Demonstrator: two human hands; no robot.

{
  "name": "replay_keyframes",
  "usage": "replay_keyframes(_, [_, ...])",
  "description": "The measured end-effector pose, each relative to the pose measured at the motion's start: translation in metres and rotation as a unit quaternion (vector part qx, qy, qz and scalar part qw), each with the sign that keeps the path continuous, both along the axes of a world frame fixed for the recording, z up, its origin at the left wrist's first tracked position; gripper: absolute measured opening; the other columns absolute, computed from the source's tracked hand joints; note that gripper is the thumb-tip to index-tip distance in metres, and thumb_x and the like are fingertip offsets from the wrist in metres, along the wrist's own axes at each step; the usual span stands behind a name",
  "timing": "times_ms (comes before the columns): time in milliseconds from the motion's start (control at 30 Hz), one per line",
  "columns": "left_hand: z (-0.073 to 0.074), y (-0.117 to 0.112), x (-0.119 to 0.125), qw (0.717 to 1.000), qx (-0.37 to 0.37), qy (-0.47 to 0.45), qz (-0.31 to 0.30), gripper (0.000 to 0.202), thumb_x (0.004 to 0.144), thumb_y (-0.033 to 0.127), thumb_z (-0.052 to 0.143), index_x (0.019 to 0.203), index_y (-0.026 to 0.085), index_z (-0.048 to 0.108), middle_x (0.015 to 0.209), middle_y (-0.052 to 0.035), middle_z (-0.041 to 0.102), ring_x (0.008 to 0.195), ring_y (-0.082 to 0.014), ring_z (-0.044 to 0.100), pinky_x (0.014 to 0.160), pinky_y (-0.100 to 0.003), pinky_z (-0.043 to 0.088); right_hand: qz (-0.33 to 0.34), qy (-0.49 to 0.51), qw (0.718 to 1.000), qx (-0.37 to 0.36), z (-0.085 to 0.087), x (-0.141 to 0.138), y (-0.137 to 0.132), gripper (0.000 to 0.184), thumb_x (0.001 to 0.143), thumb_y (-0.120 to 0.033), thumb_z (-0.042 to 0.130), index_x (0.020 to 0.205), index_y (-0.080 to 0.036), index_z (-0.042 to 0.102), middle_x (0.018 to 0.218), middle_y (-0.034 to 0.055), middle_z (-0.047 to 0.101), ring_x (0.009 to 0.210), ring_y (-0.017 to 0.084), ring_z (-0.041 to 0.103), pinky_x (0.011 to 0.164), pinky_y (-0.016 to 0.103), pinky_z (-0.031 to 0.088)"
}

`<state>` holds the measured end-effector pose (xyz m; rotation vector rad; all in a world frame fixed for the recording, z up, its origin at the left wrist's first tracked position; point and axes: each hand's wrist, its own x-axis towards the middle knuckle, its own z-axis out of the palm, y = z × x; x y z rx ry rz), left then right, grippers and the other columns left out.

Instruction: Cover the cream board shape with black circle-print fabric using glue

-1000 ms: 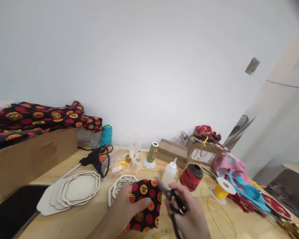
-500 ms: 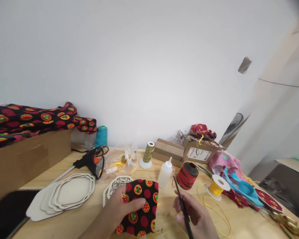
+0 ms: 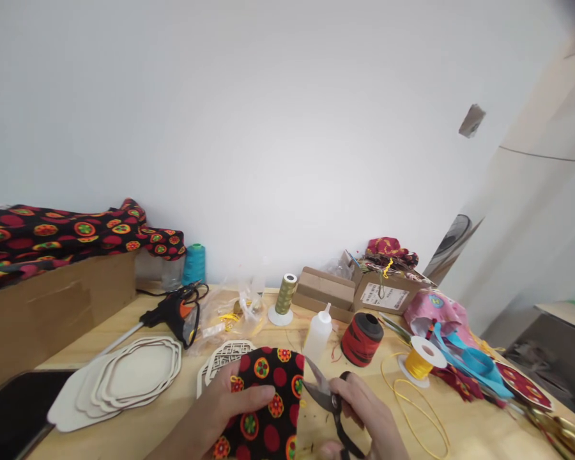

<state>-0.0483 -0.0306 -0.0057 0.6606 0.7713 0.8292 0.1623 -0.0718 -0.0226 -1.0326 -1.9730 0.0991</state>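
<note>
A piece of black fabric (image 3: 274, 414) with red, orange and green round prints is pinched in my left hand (image 3: 225, 406), thumb on top. My right hand (image 3: 364, 409) grips dark-handled scissors (image 3: 334, 401), fingers in the loops. The scissors' blades are spread and reach up-left to the fabric's right edge; I cannot tell whether they touch it. Small yellow bits show along that edge. Behind the fabric lie pale cut-out lattice frames (image 3: 230, 351), partly hidden. A white squeeze bottle (image 3: 319, 333) stands just beyond the blades.
A red thread spool (image 3: 362, 340) and a yellow cord spool (image 3: 418, 360) stand at right. Pale board shapes (image 3: 138, 377) and a glue gun (image 3: 172, 314) lie at left. Cardboard boxes (image 3: 57, 319) (image 3: 326, 289) line the back and left. A green spool (image 3: 286, 295) stands mid-table.
The scissors have turned from closed and edge-on to spread blades, and have moved left to the fabric's edge. My left hand and the fabric have shifted slightly down-left.
</note>
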Motion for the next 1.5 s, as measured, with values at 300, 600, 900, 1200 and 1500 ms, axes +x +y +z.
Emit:
replay_keyframes(300, [0.002,-0.001,0.001,1.0,0.015,0.003,0.002,0.041,0.055,0.017,0.073,0.094,0.013,0.06,0.076,-0.0102,0.071,0.077,-0.0305,0.064,0.073,-0.042,0.048,-0.012,-0.12,0.991,0.055,-0.008,0.003,0.003,0.033,0.075,-0.036,0.052,0.102,-0.017,0.051,0.064,0.0023,0.045,0.054,0.016,0.046,0.044,0.024,0.037])
replay_keyframes(600, [0.002,-0.001,0.003,1.0,0.008,0.016,0.016,0.037,0.052,0.018,0.074,0.087,0.012,0.063,0.073,-0.0117,0.071,0.074,-0.0316,0.065,0.071,-0.043,0.049,-0.028,-0.228,0.971,0.072,0.002,0.01,0.0,0.039,0.072,-0.028,0.058,0.106,-0.012,0.05,0.063,0.0051,0.053,0.054,0.016,0.051,0.044,0.023,0.043])
replay_keyframes(900, [-0.012,0.004,0.003,1.0,0.006,0.02,0.02,0.047,0.051,0.022,0.075,0.095,0.011,0.06,0.074,-0.0122,0.071,0.074,-0.0317,0.065,0.071,-0.045,0.049,-0.049,-0.258,0.963,0.064,0.005,0.009,-0.003,0.033,0.072,-0.025,0.057,0.101,-0.012,0.055,0.059,0.0039,0.054,0.05,0.015,0.052,0.042,0.022,0.042])
replay_keyframes(1200, [-0.004,0.002,0.004,0.999,-0.008,0.025,0.02,0.044,0.052,0.022,0.074,0.093,0.013,0.059,0.073,-0.0101,0.071,0.076,-0.0313,0.065,0.071,-0.043,0.05,-0.046,-0.183,0.98,0.056,0.0,0.007,-0.003,0.025,0.075,-0.025,0.054,0.098,-0.016,0.054,0.055,0.001,0.054,0.046,0.013,0.05,0.041,0.02,0.039])
replay_keyframes(1500, [0.006,-0.001,0.003,0.996,-0.01,0.062,0.056,0.057,0.054,0.022,0.074,0.105,0.011,0.05,0.076,-0.0105,0.071,0.078,-0.0319,0.064,0.072,-0.045,0.05,-0.008,-0.041,0.999,-0.027,-0.012,0.02,-0.005,0.048,0.072,-0.054,0.05,0.104,-0.019,0.052,0.062,0.0005,0.048,0.048,0.013,0.046,0.043,0.022,0.037])
